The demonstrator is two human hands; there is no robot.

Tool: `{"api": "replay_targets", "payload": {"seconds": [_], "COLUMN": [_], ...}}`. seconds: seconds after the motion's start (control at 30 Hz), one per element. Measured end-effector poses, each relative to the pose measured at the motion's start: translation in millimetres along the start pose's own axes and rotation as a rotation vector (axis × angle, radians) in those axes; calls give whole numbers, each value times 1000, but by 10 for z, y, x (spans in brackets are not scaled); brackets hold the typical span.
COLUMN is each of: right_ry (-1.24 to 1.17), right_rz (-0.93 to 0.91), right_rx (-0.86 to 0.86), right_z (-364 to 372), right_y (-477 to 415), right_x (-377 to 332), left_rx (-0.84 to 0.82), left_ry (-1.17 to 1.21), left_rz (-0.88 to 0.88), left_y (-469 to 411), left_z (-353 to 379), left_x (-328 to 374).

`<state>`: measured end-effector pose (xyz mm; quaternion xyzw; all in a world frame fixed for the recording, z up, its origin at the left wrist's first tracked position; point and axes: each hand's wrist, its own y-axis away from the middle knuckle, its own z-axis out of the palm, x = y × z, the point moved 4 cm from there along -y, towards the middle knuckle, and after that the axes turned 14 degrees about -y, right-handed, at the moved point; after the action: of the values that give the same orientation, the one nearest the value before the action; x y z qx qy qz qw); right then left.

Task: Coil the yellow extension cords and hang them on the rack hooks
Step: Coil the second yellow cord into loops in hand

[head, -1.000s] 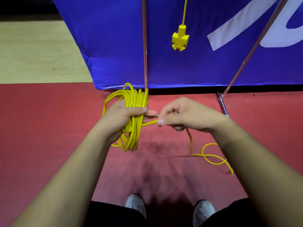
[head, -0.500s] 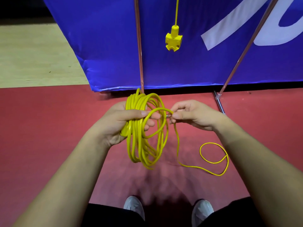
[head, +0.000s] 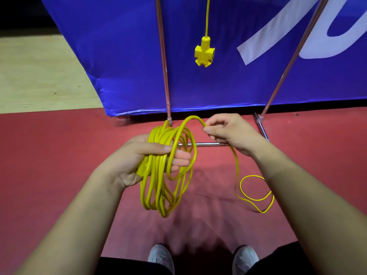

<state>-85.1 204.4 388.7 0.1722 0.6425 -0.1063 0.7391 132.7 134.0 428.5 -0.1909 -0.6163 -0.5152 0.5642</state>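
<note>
yellow extension cord coil sits centre frame, a bundle of many loops hanging down from the left hand toward the red floor. left hand is wrapped around the top of the bundle, thumb across the front, fingers curled through the loops. one larger loop arcs up from the coil to the right hand, just right of centre. right hand is pinched shut on the cord, thumb against forefinger, other fingers tucked under. from that pinch the loose cord tail drops down, lies on the floor in a small loop at lower right, then passes behind the right forearm.

upper centre: a second yellow cord hangs straight down, ending in a multi-outlet socket block, clear of the floor, well apart from the hands. where its top end is attached is out of frame.

behind both: blue banner with white lettering, filling the upper frame. metal rack frame in front of it: one upright left of centre, one slanted tube at upper right, a horizontal base bar on the floor just behind the hands.

pale wood floor at upper left. two grey shoes at bottom centre.
</note>
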Motion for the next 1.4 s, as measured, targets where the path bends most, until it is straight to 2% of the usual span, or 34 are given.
{"api": "replay_targets", "payload": {"seconds": [0.1,0.23,0.37,0.5,0.57,0.67,0.73,0.8,0.9,1.0,1.13,1.27,1.33,1.4], "right_ry": [188,293,370,322,268,217,244,125,-129,-86,162,197,180,300], "right_rz": [-51,-120,-180,-260,-239,-69,55,134,66,-13,-78,-174,-128,-31], "right_rx": [-48,-122,-214,-244,-250,-272,-247,-143,11,36,-105,-262,-287,-331], "right_z": [113,267,466,633,616,401,181,-4,-107,-28,303,607,540,353], "right_y": [66,118,180,228,198,114,88,78,30,-6,77,147,134,110], "right_x": [-158,-376,-499,-516,-422,-124,97,241,202,71,-148,-335,-288,-104], "left_rx": [20,38,6,-2,-25,-32,-9,4,54,48,22,-14,-36,-35], "left_ry": [70,139,41,-60,-34,114,203,207,72,23,89,55,105,174], "left_rz": [3,8,20,80,122,186,212,212,137,56,6,62,124,169], "left_y": [-35,-71,-98,-100,-97,-96,-98,-98,-82,-66,-88,-109,-108,-93], "left_z": [-11,-18,-46,-80,-91,-100,-144,-204,-226,-115,-62,-70,-82,-110], "left_x": [24,40,2,-30,-11,58,99,117,64,7,-24,-23,13,66]}}
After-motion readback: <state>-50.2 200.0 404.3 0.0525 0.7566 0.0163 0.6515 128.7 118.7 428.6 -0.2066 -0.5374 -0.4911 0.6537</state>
